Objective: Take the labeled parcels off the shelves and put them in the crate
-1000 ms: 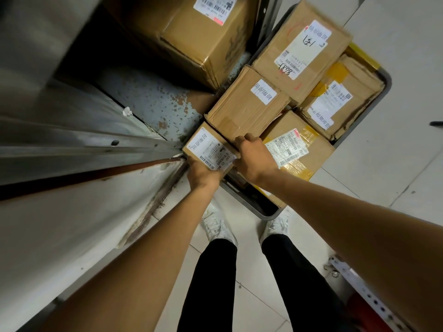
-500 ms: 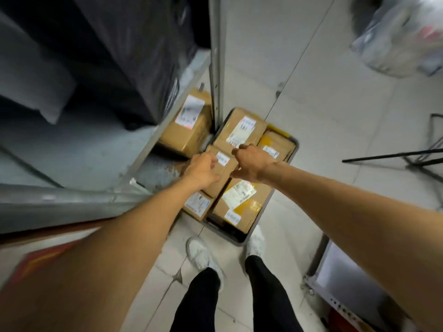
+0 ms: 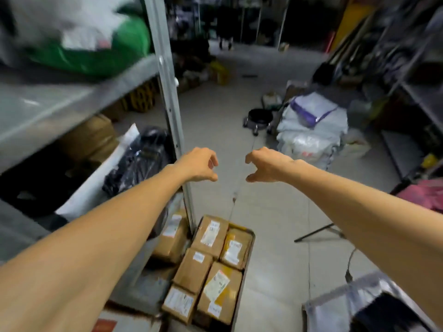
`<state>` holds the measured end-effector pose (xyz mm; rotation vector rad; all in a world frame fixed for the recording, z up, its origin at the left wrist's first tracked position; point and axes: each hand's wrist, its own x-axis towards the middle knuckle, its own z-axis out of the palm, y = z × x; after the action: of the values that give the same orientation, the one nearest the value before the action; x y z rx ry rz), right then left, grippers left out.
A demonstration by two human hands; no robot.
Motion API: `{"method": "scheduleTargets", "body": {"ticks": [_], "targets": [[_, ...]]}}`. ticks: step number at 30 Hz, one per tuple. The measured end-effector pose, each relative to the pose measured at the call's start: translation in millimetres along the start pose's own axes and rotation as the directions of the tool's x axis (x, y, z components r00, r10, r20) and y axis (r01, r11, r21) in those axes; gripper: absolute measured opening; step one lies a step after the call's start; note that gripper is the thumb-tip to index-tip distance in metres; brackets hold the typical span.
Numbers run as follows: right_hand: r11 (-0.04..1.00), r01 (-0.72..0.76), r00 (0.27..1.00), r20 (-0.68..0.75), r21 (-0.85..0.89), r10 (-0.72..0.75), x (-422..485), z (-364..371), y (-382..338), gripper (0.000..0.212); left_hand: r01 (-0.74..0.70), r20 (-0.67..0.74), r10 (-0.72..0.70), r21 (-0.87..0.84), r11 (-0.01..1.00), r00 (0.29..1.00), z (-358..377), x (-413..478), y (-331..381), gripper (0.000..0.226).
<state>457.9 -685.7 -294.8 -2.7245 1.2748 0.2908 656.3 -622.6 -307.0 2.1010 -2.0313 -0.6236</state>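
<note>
Grey tiled floor runs between metal shelving; white sacks lie piled near the right racks.

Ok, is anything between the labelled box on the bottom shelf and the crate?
Yes: the shelving's metal upright stands between that cardboard parcel and the crate, at the crate's far left corner. Parcels cover the crate's top.

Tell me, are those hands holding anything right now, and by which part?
Nothing is held. The left hand and right hand are both empty, fingers loosely curled, raised above the parcels lying in the crate.
</note>
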Motion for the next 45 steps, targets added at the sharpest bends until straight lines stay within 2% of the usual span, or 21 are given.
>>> {"method": "scheduleTargets", "body": {"ticks": [4,9,12,16,18,20,24,27,30,35,39,42,45], "targets": [[0.996,0.083,0.989,-0.122,-0.02,-0.085,-26,-57,-8,0.059,0.044,-0.145,-0.039,0.033,0.999,0.989,-52,-47,23,0.04],[0.954,0.297,0.947,-0.12,-0.04,-0.299,-61,-99,-58,0.063,0.226,-0.288,-0.216,0.0,0.974,0.933,-81,-143,36,0.04],[0.879,0.469,0.872,-0.111,-0.092,-0.477,-92,-114,-102,0.055,0.365,-0.348,-0.357,-0.046,0.93,0.867,-84,-217,40,0.041],[0.715,0.659,0.714,-0.104,-0.235,-0.692,-143,-127,-178,0.04,0.548,-0.371,-0.531,-0.065,0.834,0.762,-75,-332,42,0.04],[0.627,0.74,0.623,-0.104,-0.243,-0.775,-168,-130,-224,0.04,0.64,-0.395,-0.622,-0.105,0.761,0.676,-70,-396,43,0.039],[0.535,0.818,0.527,-0.099,-0.213,-0.844,-199,-130,-276,0.051,0.716,-0.407,-0.706,-0.16,0.68,0.58,-63,-464,49,0.04],[0.354,0.917,0.347,-0.07,-0.185,-0.935,-280,-121,-378,0.058,0.858,-0.382,-0.849,-0.216,0.465,0.364,-42,-601,75,0.044],[0.16,0.97,0.155,-0.04,-0.181,-0.987,-354,-114,-440,0.061,0.917,-0.37,-0.912,-0.274,0.29,0.178,-23,-702,112,0.042],[-0.063,0.976,-0.067,-0.01,-0.21,-0.998,-433,-110,-492,0.059,0.932,-0.353,-0.935,-0.344,0.11,-0.02,-5,-792,160,0.04],[-0.362,0.908,-0.361,0.044,-0.21,-0.931,-568,-108,-558,0.063,0.861,-0.319,-0.88,-0.48,-0.17,-0.351,29,-897,249,0.038],[-0.59,0.784,-0.586,0.082,-0.194,-0.806,-675,-98,-572,0.051,0.733,-0.269,-0.756,-0.566,-0.378,-0.597,65,-937,329,0.038],[-0.736,0.658,-0.73,0.105,-0.161,-0.676,-740,-84,-557,0.048,0.63,-0.236,-0.634,-0.58,-0.516,-0.737,93,-947,390,0.039],[-0.836,0.532,-0.823,0.152,-0.131,-0.547,-789,-64,-535,0.041,0.524,-0.2,-0.508,-0.557,-0.644,-0.838,119,-945,442,0.041]]}}
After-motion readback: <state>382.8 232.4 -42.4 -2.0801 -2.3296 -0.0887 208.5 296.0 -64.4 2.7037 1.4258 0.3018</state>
